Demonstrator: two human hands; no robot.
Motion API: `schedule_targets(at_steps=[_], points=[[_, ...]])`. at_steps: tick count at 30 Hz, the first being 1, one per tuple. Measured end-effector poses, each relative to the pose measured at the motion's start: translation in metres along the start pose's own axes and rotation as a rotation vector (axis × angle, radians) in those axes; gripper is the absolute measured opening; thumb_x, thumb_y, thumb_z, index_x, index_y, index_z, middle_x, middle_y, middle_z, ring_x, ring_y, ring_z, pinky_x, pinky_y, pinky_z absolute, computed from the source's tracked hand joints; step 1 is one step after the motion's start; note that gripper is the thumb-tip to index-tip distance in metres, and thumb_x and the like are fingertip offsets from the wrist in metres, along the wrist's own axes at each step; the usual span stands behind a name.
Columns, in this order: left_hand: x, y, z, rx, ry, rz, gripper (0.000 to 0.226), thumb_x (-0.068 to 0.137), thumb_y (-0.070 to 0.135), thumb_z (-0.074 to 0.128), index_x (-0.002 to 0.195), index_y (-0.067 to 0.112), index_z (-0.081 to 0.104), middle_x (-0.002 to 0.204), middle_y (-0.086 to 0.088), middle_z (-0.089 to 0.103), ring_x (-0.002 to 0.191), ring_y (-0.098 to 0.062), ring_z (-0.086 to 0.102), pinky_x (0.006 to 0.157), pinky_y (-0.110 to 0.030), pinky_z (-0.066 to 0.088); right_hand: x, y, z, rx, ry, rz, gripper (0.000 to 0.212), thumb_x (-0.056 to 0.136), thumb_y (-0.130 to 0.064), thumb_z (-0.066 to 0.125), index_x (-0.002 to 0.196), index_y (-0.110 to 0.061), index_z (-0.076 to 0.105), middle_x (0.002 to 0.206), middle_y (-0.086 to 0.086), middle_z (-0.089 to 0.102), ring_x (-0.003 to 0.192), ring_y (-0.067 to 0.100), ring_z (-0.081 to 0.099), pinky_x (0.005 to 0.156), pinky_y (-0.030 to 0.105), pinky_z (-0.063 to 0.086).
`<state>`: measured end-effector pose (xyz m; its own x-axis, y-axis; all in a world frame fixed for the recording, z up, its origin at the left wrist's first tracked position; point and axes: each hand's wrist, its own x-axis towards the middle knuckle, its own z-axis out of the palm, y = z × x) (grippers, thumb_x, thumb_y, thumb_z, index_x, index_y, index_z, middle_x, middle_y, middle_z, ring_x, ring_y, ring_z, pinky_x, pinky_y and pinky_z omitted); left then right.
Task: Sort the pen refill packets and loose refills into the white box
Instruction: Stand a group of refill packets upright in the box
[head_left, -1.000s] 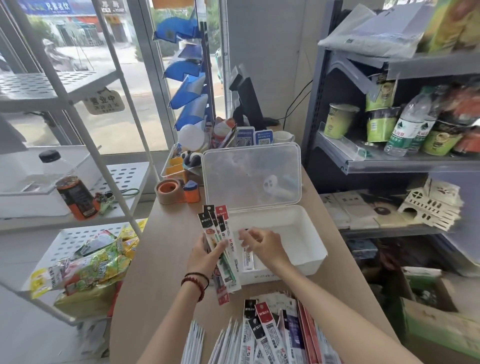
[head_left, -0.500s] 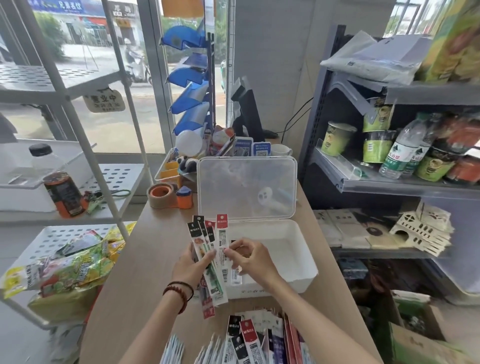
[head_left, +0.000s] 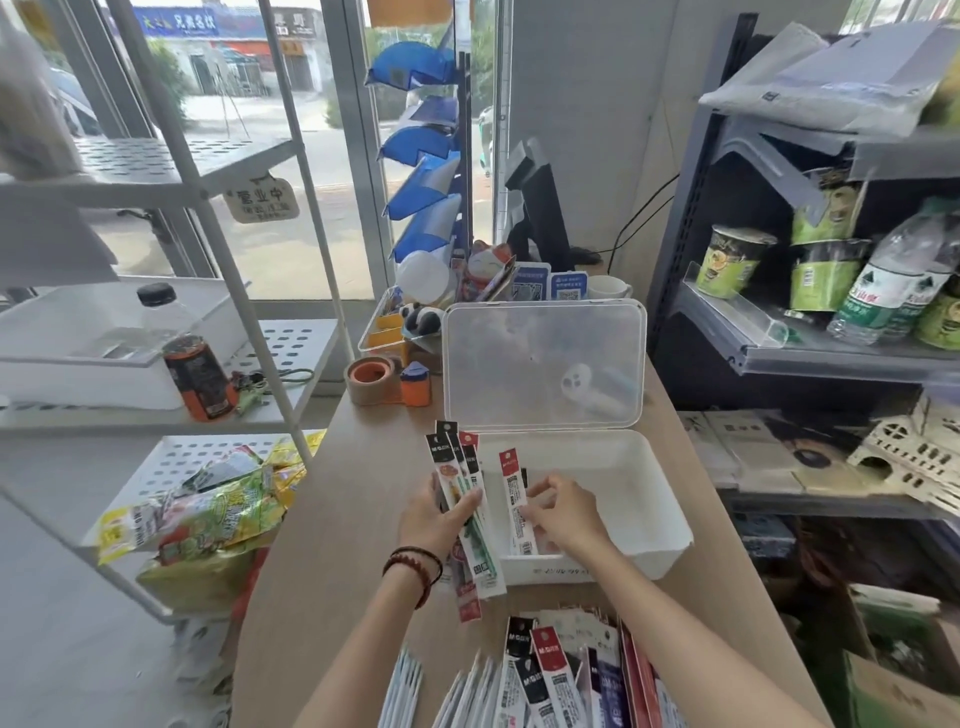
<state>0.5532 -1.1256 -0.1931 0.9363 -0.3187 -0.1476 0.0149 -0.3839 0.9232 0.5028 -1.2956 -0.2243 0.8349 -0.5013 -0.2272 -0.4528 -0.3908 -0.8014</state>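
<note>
Centrally, on the wooden worktop (head_left: 332, 519): one white box (head_left: 657, 499), its translucent lid (head_left: 543, 364) standing open at the far side.

Left hand (head_left: 434, 522): grasping a fanned bundle of refill packets (head_left: 457, 467), black and red headers uppermost, held just left of the box. Beaded bracelet (head_left: 415, 564) at the wrist.

Right hand (head_left: 563, 512): pinching a single red-topped packet (head_left: 511, 483), nearly upright, its lower end down inside the box by the left wall.

Near edge of worktop: heap of packets (head_left: 561, 675) with black, red and purple headers. To its left, loose white refills (head_left: 408, 686).

Beyond the box's far-left corner: tape roll (head_left: 371, 382) and orange dispenser (head_left: 415, 384), side by side.
</note>
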Motion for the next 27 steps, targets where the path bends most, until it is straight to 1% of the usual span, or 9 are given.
schedule_targets(at_steps=[2,5,8,12,18,21,23,25,27], points=[[0.000,0.001,-0.001,0.018,-0.014,-0.006,0.028,0.086,0.032,0.065,0.107,0.015,0.058,0.089,0.006,0.066,0.067,0.005,0.058,0.042,-0.002,0.040,0.001,0.002,0.001,-0.052,0.006,-0.009,0.027,0.085,-0.017,0.073,0.103,-0.022,0.053,0.087,0.002,0.068,0.074,0.019,0.069,0.064,0.032,0.058],[-0.001,0.002,-0.002,0.007,-0.037,-0.019,0.028,0.086,0.032,0.064,0.107,0.016,0.056,0.087,0.009,0.065,0.067,0.006,0.058,0.042,-0.002,0.040,0.000,0.001,0.005,-0.091,0.042,-0.065,0.019,0.089,-0.017,0.069,0.104,-0.024,0.059,0.082,-0.002,0.068,0.072,0.015,0.067,0.071,0.037,0.061],[0.000,0.001,-0.002,0.002,-0.041,-0.023,0.026,0.087,0.031,0.063,0.107,0.017,0.055,0.088,0.010,0.063,0.067,0.007,0.056,0.043,-0.002,0.040,0.000,-0.001,0.006,-0.091,-0.011,-0.090,0.014,0.092,-0.019,0.065,0.104,-0.024,0.068,0.098,0.000,0.071,0.084,0.011,0.066,0.083,0.035,0.059],[0.001,-0.002,-0.002,-0.005,-0.043,-0.030,0.024,0.087,0.031,0.064,0.105,0.019,0.055,0.086,0.012,0.064,0.068,0.006,0.058,0.043,-0.002,0.040,0.003,0.000,0.007,-0.177,-0.116,-0.077,0.026,0.090,-0.016,0.068,0.115,-0.020,0.069,0.112,0.001,0.069,0.092,0.010,0.062,0.090,0.025,0.052],[0.010,-0.008,-0.002,-0.023,-0.078,-0.043,0.025,0.085,0.030,0.065,0.103,0.015,0.058,0.092,0.003,0.071,0.073,-0.006,0.068,0.055,-0.016,0.049,0.008,-0.001,0.009,-0.356,-0.193,-0.043,0.049,0.080,-0.022,0.078,0.125,-0.033,0.062,0.130,-0.003,0.062,0.113,0.015,0.060,0.100,0.036,0.048],[0.013,-0.010,0.000,-0.040,-0.078,-0.054,0.025,0.084,0.028,0.067,0.102,0.013,0.058,0.094,-0.002,0.072,0.077,-0.012,0.070,0.064,-0.025,0.055,0.008,0.000,0.011,-0.400,-0.185,-0.064,0.051,0.078,-0.024,0.078,0.125,-0.033,0.061,0.136,-0.002,0.055,0.120,0.018,0.056,0.104,0.039,0.045],[0.013,-0.010,0.000,-0.063,-0.075,-0.068,0.022,0.085,0.026,0.067,0.101,0.014,0.058,0.091,0.000,0.072,0.074,-0.010,0.070,0.060,-0.022,0.055,0.006,0.000,0.010,-0.387,-0.149,-0.105,0.045,0.082,-0.029,0.074,0.124,-0.033,0.062,0.134,-0.003,0.054,0.116,0.017,0.057,0.101,0.037,0.046],[0.012,-0.009,0.001,-0.088,-0.065,-0.076,0.017,0.085,0.023,0.066,0.099,0.015,0.059,0.089,0.002,0.072,0.071,-0.007,0.069,0.053,-0.015,0.051,0.002,-0.001,0.007,-0.264,-0.057,-0.181,0.033,0.086,-0.035,0.069,0.119,-0.033,0.065,0.124,-0.008,0.059,0.104,0.010,0.059,0.093,0.030,0.050],[0.012,-0.009,0.002,-0.113,-0.039,-0.091,0.015,0.084,0.022,0.067,0.096,0.017,0.060,0.091,0.000,0.072,0.075,-0.011,0.070,0.060,-0.021,0.054,-0.004,-0.005,0.003,-0.093,0.042,-0.275,0.022,0.086,-0.041,0.068,0.107,-0.032,0.068,0.108,-0.015,0.066,0.088,0.002,0.062,0.081,0.024,0.055]])
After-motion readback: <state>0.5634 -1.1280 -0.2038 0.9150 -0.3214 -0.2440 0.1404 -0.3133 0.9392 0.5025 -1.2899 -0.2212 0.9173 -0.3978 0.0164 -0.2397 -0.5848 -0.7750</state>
